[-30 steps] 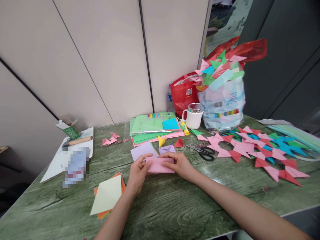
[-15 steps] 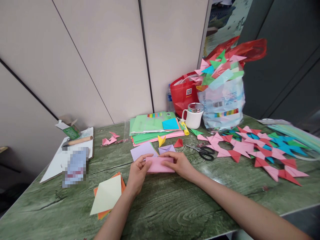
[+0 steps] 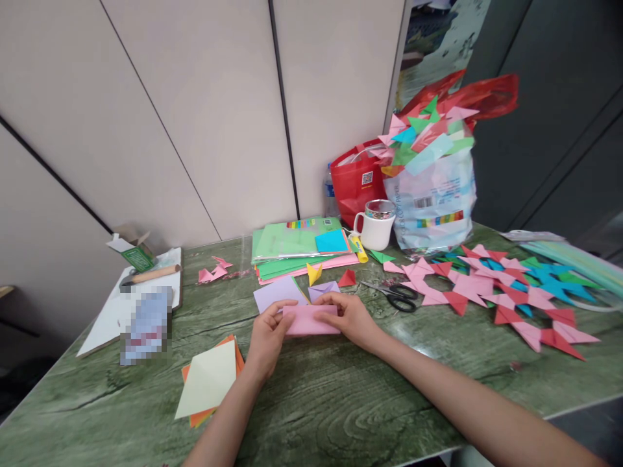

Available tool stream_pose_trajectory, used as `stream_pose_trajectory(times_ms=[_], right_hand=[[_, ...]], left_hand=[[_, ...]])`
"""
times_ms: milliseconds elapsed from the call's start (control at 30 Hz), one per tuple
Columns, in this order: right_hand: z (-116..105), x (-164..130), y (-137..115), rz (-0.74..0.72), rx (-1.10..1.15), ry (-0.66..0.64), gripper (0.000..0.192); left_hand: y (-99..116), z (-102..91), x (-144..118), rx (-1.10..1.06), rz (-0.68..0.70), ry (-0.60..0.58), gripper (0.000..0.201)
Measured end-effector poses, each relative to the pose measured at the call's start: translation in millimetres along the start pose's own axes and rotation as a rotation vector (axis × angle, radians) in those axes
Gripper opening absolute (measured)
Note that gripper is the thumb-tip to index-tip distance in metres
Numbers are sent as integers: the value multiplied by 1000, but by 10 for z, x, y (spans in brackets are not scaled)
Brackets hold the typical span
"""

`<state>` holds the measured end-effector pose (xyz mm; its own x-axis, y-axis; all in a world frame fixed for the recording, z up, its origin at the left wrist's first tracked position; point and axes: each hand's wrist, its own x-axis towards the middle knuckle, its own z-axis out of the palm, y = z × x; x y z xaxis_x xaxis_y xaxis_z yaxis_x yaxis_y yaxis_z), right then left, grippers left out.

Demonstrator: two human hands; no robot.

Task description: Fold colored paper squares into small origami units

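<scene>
Folded pink paper [image 3: 311,320] lies between the hands, long axis left-right. Left hand [image 3: 267,337] pinches its left end, right hand [image 3: 351,319] its right; both equally near.

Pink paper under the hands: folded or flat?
Folded: the pink paper is a narrow strip, both hands pressing its ends.

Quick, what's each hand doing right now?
Left hand: pinching the pink paper's left end.
Right hand: pressing the paper's right end.

Green wood-grain table [image 3: 341,402] w/ beige panel wall [image 3: 204,117] behind, dark wall [image 3: 559,130] at right.
</scene>
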<state>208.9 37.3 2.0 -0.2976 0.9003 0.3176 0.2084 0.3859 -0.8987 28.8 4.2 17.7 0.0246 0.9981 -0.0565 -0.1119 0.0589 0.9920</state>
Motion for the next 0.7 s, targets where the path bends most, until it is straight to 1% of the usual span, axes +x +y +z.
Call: stream_pose_trajectory(times_ms=[300, 400, 500, 700], right_hand=[[-4, 1, -8, 19, -6, 13, 18], [-14, 3, -39, -16, 26, -33, 18], [-18, 12, -65, -20, 38, -77, 15], [-12, 26, -70, -12, 29, -51, 19]], left_hand=[[16, 2, -2, 16, -3, 9, 41], [30, 18, -15, 40, 4, 10, 40], [47, 46, -35, 64, 20, 4, 37], [67, 78, -64, 83, 17, -5, 38]])
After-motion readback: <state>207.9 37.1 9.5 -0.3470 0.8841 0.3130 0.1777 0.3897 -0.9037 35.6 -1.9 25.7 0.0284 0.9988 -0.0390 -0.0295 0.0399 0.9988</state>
